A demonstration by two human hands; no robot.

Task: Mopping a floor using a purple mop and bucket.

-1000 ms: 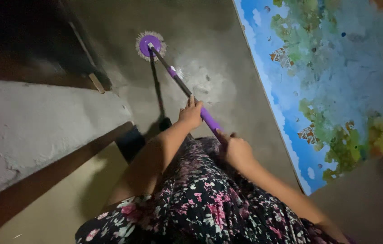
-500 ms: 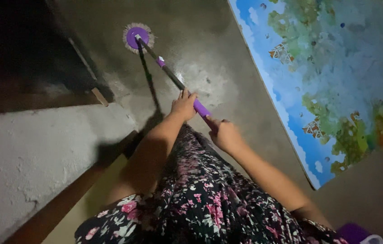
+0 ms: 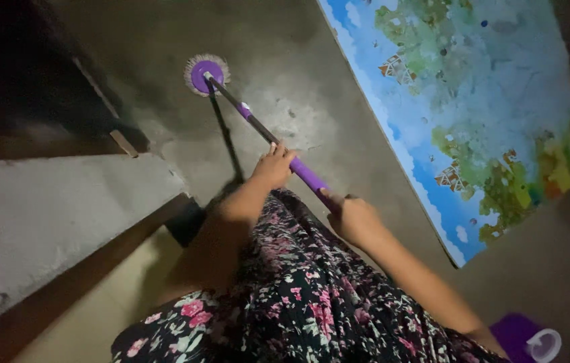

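Both hands grip one long mop handle [image 3: 258, 125]: the left hand [image 3: 273, 168] is wrapped around it further down the shaft, where bare dark metal meets the purple sleeve, and the right hand [image 3: 354, 217] is closed on the upper end of that smooth purple grip, close to the body. The handle is a thin straight rod with a small pale collar partway along, slanting away to a round mop head [image 3: 206, 74] that rests flat on the floor [image 3: 312, 74]. That head is a purple plastic disc ringed with a fringe of pale, stringy fibres. The floor beneath is grey concrete, rough and mottled, with a lighter worn patch just beside the shaft. To the right lies a flat rectangular mat [image 3: 493, 114] printed in blue, green and white, its straight edge near the handle. On the left runs a coarse, pitted cement ledge [image 3: 56, 215]. A dark floral dress [image 3: 312, 302] of soft fabric fills the foreground, and a purple tub with a pale round rim [image 3: 527, 339] sits at the lower right.
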